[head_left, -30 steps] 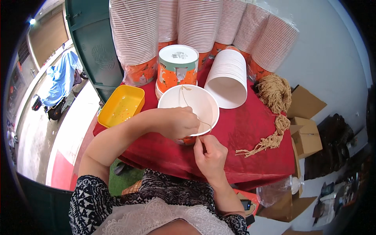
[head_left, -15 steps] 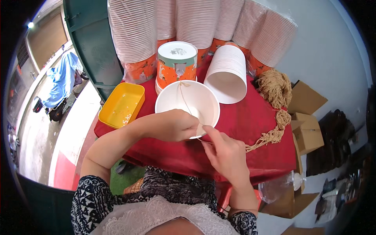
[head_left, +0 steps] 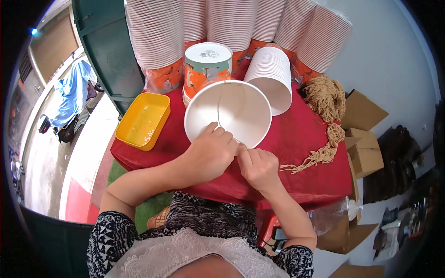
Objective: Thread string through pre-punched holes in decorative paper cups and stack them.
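Observation:
A white paper bucket point(head_left: 252, 109) is tilted with its mouth toward me over the red-covered table. A thin cord point(head_left: 219, 109) crosses its inside from the far wall down to the near rim. At that rim my left hand point(head_left: 211, 150) is closed on the cord, some fingertips reaching inside the bucket. My right hand point(head_left: 259, 167) pinches the cord right beside it, thumb and forefinger at the edge. The fingers hide the cord's end. Behind stands an upturned orange and green bucket point(head_left: 208, 69), its base facing up.
A yellow tray point(head_left: 160, 125) with small pale bits sits at the left. Nested white buckets point(head_left: 269, 76) lie at the back right, before tall wrapped bucket stacks point(head_left: 155, 37). A bundle of tan cords point(head_left: 324, 99) trails along the right. Cardboard boxes point(head_left: 366, 153) stand beyond the red tablecloth point(head_left: 306, 183).
The bucket has tipped further toward me. My left hand has turned and come lower at the near rim, and my right hand has closed in beside it, now clear of the cord bundle.

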Motion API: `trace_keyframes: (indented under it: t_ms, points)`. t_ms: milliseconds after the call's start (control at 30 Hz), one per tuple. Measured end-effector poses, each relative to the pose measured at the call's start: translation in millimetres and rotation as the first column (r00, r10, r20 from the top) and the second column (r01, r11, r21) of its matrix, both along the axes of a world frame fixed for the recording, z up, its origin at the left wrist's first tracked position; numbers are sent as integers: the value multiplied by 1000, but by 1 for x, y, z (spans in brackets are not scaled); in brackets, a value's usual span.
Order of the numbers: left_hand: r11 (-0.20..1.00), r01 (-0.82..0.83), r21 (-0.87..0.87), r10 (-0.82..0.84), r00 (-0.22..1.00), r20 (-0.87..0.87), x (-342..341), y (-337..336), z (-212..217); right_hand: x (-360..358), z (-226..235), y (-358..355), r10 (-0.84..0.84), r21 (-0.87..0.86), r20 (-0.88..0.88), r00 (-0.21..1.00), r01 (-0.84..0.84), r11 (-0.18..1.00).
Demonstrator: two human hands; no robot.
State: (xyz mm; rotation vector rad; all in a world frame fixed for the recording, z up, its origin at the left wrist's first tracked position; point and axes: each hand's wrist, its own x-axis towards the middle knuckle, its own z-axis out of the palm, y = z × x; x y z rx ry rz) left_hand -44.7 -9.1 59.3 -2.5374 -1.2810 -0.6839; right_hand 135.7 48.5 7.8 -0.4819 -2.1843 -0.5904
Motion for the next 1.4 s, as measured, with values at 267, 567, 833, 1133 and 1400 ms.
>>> trace_keyframes:
  t_ms: [267, 567, 833, 1133, 1400]
  points:
    - [995, -58, -82, 58, 998, -10, 13, -4, -59, 8, -30, -20, -120, -323, 137, 983, 159, 933]
    - [951, -50, -306, 155, 931, 330, 19, -2, -77, 30, -11, -27, -153, -716, 149, 977, 214, 664]
    - [810, 62, -583, 329, 774, 540, 29, 8, -80, 31, -21, -26, -155, -721, 178, 972, 237, 651]
    - [734, 38, -679, 515, 620, 592, 35, 14, -85, 37, -17, -29, -183, -799, 94, 979, 184, 572]
    - [493, 183, -851, 673, 539, 506, 31, 14, -66, 52, -15, -38, -165, -831, -90, 982, 17, 556]
